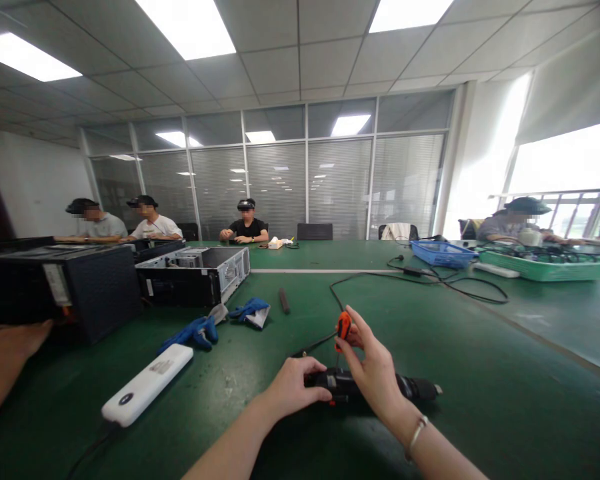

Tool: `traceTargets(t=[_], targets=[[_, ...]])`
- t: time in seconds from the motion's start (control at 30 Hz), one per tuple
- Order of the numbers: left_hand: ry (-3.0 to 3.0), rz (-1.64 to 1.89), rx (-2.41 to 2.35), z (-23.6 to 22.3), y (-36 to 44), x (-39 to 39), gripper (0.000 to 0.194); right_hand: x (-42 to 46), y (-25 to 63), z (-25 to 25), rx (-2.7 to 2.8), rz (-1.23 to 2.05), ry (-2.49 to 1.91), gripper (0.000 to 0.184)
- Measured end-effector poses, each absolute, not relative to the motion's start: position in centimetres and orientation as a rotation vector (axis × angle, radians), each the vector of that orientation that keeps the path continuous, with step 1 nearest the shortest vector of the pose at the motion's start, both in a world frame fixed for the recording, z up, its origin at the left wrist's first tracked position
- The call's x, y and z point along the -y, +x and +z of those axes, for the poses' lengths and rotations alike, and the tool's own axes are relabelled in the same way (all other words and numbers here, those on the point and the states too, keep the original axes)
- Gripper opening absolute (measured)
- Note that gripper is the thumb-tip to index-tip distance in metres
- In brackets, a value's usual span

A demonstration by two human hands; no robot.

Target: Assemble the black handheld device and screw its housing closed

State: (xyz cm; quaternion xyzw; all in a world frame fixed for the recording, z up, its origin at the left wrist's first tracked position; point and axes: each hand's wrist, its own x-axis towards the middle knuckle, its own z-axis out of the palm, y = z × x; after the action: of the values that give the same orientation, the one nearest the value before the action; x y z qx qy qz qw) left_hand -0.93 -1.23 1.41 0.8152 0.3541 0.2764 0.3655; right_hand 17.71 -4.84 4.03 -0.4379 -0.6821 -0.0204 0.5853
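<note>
Work appears under way: my right hand (375, 377), fingers closed on the orange screwdriver (344, 325), points its shaft down at the black tool (341, 381) on the tabletop (480, 360); my left hand (291, 387) clamps the tool's body. What is finished or left cannot be told.

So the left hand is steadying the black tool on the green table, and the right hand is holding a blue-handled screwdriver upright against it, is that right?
Not quite: the handle is orange, not blue, as the head view shows. The rest stands: the left hand steadies the black tool on the green table, and the right hand holds the screwdriver upright against it.
</note>
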Motion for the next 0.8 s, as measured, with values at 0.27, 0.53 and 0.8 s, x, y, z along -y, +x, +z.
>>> traceTargets(t=[0.27, 0.53, 0.8], targets=[[2.116, 0.710, -0.897, 1.66, -0.97, 1.37, 0.036, 4.68, 17.73, 4.15, 1.624, -0.062, -1.088, 0.059], [2.150, 0.702, -0.925, 1.70, -1.16, 1.27, 0.039, 4.88, 17.56, 4.37, 1.624, 0.083, -1.038, 0.059], [2.189, 0.702, -0.977, 1.75, -1.24, 1.06, 0.039, 4.58, 17.64, 3.76, 1.608, 0.067, -1.051, 0.056]])
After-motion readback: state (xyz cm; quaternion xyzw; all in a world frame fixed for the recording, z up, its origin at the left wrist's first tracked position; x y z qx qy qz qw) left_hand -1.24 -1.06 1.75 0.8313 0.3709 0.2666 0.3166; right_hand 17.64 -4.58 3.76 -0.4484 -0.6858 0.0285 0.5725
